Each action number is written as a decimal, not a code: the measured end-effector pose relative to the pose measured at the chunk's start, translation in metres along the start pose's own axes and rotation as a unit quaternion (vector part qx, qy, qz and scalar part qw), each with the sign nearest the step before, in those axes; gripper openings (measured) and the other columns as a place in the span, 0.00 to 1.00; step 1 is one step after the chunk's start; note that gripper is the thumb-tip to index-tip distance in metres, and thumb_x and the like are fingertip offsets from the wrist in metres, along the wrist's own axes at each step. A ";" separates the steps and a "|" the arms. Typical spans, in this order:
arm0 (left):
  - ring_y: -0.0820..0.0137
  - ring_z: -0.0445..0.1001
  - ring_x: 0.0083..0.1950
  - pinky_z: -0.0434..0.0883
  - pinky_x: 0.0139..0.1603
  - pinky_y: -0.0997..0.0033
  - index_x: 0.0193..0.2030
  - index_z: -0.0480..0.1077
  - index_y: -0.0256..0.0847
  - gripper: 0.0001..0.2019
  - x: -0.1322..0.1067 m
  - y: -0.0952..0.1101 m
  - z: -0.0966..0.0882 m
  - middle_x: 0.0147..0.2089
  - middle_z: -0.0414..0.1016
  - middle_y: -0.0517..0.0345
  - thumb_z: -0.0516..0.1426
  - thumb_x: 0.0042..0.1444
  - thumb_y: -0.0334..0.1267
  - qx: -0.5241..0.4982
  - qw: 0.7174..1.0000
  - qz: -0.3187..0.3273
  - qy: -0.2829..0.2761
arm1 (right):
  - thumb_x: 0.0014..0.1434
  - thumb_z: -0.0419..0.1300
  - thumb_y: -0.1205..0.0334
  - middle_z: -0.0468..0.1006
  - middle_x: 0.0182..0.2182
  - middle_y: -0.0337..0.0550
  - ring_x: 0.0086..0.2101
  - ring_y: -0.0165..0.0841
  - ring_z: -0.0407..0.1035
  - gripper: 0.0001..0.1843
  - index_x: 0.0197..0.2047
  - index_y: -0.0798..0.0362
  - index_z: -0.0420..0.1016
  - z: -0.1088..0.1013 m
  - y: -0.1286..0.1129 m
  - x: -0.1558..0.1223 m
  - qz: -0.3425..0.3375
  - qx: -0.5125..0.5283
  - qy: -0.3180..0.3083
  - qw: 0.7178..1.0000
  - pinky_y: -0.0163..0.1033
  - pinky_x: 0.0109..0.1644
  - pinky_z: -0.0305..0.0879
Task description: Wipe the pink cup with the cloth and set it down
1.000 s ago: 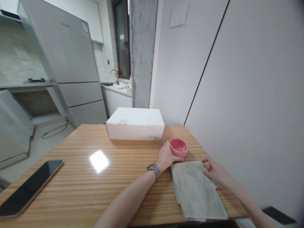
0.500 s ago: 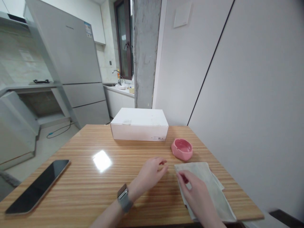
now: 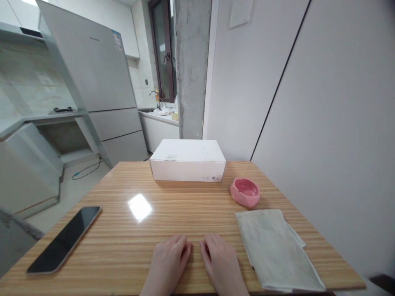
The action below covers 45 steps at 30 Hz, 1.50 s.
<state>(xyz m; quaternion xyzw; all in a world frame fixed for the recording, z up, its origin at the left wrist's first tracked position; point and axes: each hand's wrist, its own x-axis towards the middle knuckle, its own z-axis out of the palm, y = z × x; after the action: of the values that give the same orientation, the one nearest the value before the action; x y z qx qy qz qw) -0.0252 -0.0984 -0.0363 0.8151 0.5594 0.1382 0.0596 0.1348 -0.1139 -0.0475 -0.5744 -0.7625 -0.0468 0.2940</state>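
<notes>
My left hand (image 3: 170, 258) rests on the wooden table (image 3: 123, 238) near its front edge, fingers curled in and nothing seen in them. Beside it, a small gap away, my right hand (image 3: 219, 259) lies in the same way, closed and holding nothing that shows. The folded grey-green cloth (image 3: 276, 250) is the nearest thing to my right hand, flat on the table and apart from it. Beyond the cloth sits a pink ashtray (image 3: 245, 192) with a notched rim. Both wrists are mostly cut off by the lower edge of the view.
A white box (image 3: 188, 169) stands at the far side of the table. A dark-screened phone (image 3: 66, 240) lies at the left. A white wall (image 3: 333, 123) runs along the right, and a refrigerator (image 3: 89, 65) stands in the kitchen behind.
My right hand has left the cloth and moved left. My left hand has drawn back toward me, so both now rest side by side. The view has shifted slightly left.
</notes>
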 end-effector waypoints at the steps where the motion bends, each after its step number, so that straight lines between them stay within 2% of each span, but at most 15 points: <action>1: 0.66 0.75 0.32 0.63 0.31 0.70 0.29 0.68 0.44 0.14 0.000 0.000 0.000 0.30 0.76 0.59 0.47 0.63 0.35 -0.002 1.000 0.000 0.000 | 0.68 0.40 0.60 0.73 0.23 0.40 0.25 0.32 0.69 0.21 0.27 0.50 0.64 -0.001 0.000 -0.001 -0.001 -0.005 -0.004 1.000 0.35 0.29 0.53; 6: 0.67 0.75 0.32 0.62 0.32 0.70 0.28 0.69 0.44 0.14 -0.001 -0.002 0.001 0.30 0.75 0.60 0.47 0.63 0.36 -0.022 1.000 0.010 -0.004 | 0.67 0.41 0.62 0.74 0.19 0.39 0.19 0.34 0.70 0.21 0.26 0.49 0.66 -0.003 -0.002 -0.003 0.004 -0.048 -0.046 0.998 0.37 0.25 0.48; 9: 0.67 0.74 0.32 0.62 0.31 0.70 0.28 0.68 0.44 0.13 -0.002 -0.002 0.000 0.30 0.74 0.61 0.49 0.62 0.37 -0.025 1.000 0.015 -0.001 | 0.67 0.43 0.62 0.76 0.19 0.39 0.20 0.34 0.71 0.20 0.26 0.49 0.67 -0.004 -0.002 -0.003 0.002 -0.039 -0.064 0.997 0.37 0.25 0.48; 25: 0.67 0.74 0.32 0.62 0.32 0.71 0.28 0.68 0.44 0.11 -0.002 -0.001 -0.001 0.30 0.75 0.60 0.49 0.61 0.36 -0.020 1.000 0.004 0.007 | 0.67 0.43 0.63 0.76 0.21 0.39 0.22 0.34 0.71 0.19 0.27 0.49 0.67 -0.003 -0.001 -0.006 0.005 -0.032 -0.064 0.997 0.36 0.27 0.49; 33: 0.68 0.74 0.31 0.62 0.31 0.72 0.28 0.67 0.44 0.11 -0.002 -0.001 0.000 0.29 0.75 0.60 0.49 0.61 0.37 -0.014 1.000 0.004 0.008 | 0.68 0.41 0.59 0.75 0.19 0.38 0.20 0.32 0.70 0.22 0.25 0.49 0.66 -0.003 -0.001 -0.004 -0.010 -0.028 -0.030 0.999 0.36 0.26 0.48; 45: 0.67 0.74 0.31 0.62 0.30 0.71 0.28 0.66 0.44 0.11 -0.002 0.000 -0.003 0.29 0.75 0.61 0.49 0.61 0.36 -0.026 1.000 0.000 0.009 | 0.68 0.41 0.61 0.75 0.20 0.38 0.21 0.32 0.70 0.21 0.26 0.49 0.65 -0.003 -0.001 -0.005 -0.009 -0.036 -0.045 0.998 0.36 0.27 0.48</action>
<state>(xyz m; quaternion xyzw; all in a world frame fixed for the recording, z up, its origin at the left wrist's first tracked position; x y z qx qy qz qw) -0.0273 -0.1007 -0.0339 0.8118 0.5564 0.1601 0.0752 0.1359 -0.1196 -0.0476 -0.5794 -0.7778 -0.0515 0.2381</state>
